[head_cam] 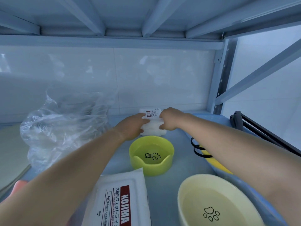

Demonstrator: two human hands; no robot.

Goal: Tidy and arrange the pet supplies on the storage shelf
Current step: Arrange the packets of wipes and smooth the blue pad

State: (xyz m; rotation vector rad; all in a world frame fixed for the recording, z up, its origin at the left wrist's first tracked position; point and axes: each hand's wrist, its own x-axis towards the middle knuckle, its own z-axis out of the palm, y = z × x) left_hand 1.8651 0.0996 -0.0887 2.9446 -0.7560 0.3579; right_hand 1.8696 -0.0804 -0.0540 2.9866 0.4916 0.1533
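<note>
Two hands reach deep: left hand (132, 126) and right hand (169, 119) clamp the pack (153, 128) from either side, at the back of the shelf (179, 137), just behind the green bowl (151, 167). Placing step, I'd say; next it needs squaring up, then letting go.

Near the centre of the frame, the left hand (132, 126) and the right hand (169, 119) grip a small white pack (154, 128) from either side at the back of the shelf (180, 141). Just below it sits a green bowl (151, 155) with a cartoon drawing inside. A cream bowl (211, 201) with a paw print fills the lower right, and a white wet-wipes pack (120, 198) lies at lower centre. A crumpled clear plastic bag (61, 126) stands at the left.
</note>
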